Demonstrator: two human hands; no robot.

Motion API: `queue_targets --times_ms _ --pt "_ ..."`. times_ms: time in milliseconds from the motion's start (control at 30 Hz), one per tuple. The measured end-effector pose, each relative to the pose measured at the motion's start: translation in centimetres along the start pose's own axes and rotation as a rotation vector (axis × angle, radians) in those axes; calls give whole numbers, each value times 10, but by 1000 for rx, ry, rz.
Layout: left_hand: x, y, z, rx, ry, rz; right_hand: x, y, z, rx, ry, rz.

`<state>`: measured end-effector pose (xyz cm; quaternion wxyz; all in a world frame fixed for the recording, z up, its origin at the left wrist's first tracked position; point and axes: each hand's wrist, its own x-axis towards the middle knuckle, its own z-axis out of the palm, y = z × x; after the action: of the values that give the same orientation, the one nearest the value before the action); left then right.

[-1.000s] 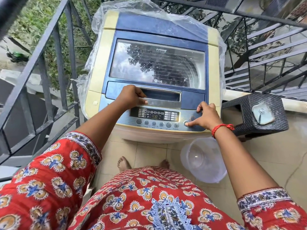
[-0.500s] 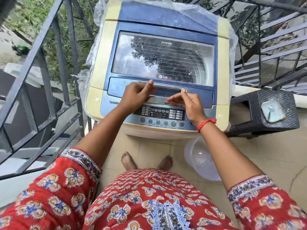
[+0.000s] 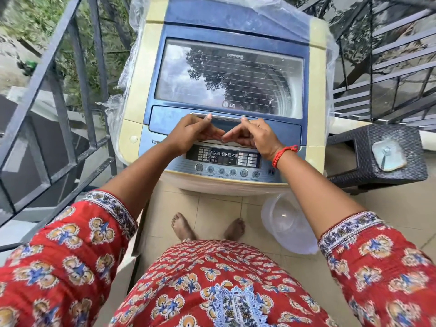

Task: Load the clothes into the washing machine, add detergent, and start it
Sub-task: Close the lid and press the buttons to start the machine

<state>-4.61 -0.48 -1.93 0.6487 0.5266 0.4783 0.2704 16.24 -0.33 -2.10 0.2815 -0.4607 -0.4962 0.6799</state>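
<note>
Both hands at the lid handle (image 3: pixel 223 117) now, left hand (image 3: pixel 195 133) and right hand (image 3: pixel 256 135) curled on it, washing machine (image 3: pixel 316 147) lid shut. Lift evenly, from the middle. No clothes in view.

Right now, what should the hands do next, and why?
Probably lift the lid handle upward. Both the left hand and right hand are curled at it with thumbs on its bar, and the glass lid looks shut, so no clothes can go in yet.

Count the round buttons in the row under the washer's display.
6 clearly, left to right. The right forearm may hide more.
</note>
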Motion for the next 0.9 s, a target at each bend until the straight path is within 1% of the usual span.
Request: queue_targets --times_ms 100,233,433,900 --pt "2 1 -4 -61 -18 -21 4 -6 -5 -61 -45 12" --pt "3 0 -6 -76 -49 -39 10 -3 -10 -50 -70 25" --pt "3 -4 -6 -92 -10 -51 12 1 -13 53 -89 24" --pt "4 1 -5 -96 -3 -53 11 4 -13 6 -66 -2"
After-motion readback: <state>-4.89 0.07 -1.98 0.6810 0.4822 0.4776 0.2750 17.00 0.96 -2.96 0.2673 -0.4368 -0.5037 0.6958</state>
